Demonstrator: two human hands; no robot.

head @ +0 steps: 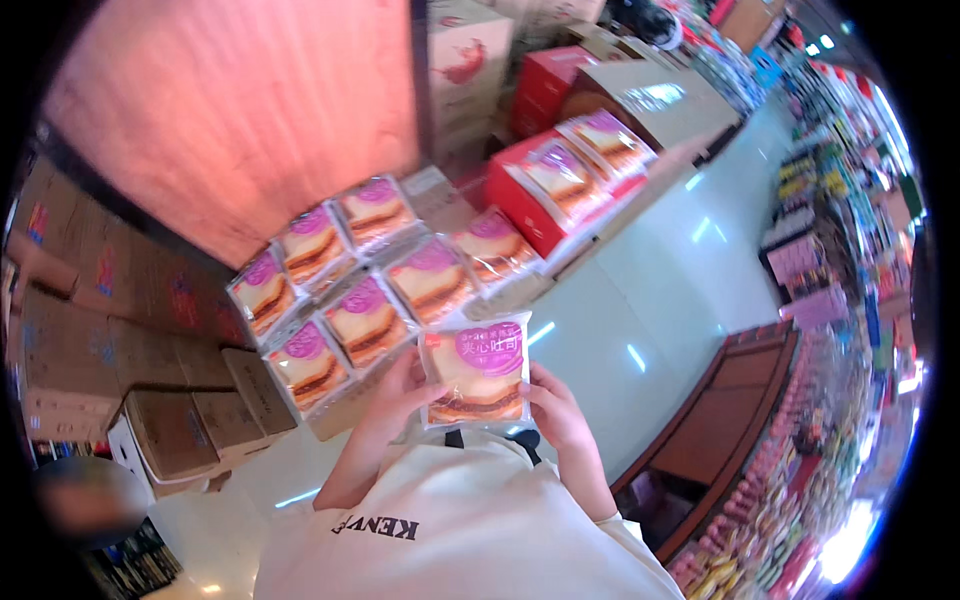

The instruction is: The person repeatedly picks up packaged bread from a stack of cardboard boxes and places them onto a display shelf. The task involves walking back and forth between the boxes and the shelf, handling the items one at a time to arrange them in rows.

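Between my two hands is a plastic-wrapped packet of filled toast, held upright in front of my body. It has a purple printed patch and bears writing. My left hand grips its left edge, with the thumb on the front. My right hand grips the right edge in the same way. Just beyond, several similar packets lie in rows, among them a near packet and a packet by the red box. Cardboard shows beneath these rows.
A red box carries more packets. Stacked brown cartons stand at the left, below a large pinkish panel. An open carton is at the back. Right of the shiny tiled floor stands a brown wooden display unit with packaged goods.
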